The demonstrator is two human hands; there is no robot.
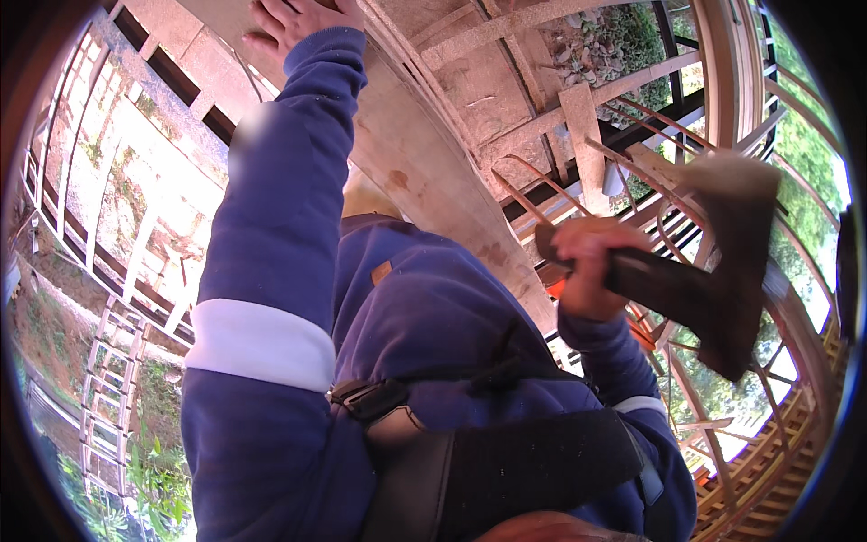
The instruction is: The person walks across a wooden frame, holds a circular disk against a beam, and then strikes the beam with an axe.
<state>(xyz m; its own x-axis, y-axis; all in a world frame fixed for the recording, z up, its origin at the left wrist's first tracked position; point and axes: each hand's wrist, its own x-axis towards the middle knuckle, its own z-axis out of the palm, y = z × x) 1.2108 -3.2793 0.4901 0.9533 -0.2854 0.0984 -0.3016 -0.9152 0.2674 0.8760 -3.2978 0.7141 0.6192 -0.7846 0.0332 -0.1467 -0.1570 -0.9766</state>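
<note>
My left arm, in a blue sleeve with a white band (262, 343), reaches up to the top edge of the picture. There my left hand (302, 20) lies with fingers spread on a long plank (402, 158); the frame cuts part of it off. On the right, my right hand (591, 264) is wrapped round the handle of a dark hatchet-shaped tool (736, 271). Motion blurs the tool, and its heavy head sits off to the right of my fist, clear of the plank. A short stub of the handle shows on the other side of the fist.
Bent metal rods (533, 194) stick up behind my right hand. Wooden beams (587, 149) and posts cross at the upper right, with orange material (643, 330) below. A ladder-like frame (113, 388) stands at the left near green plants. A black belt (533, 470) crosses my body.
</note>
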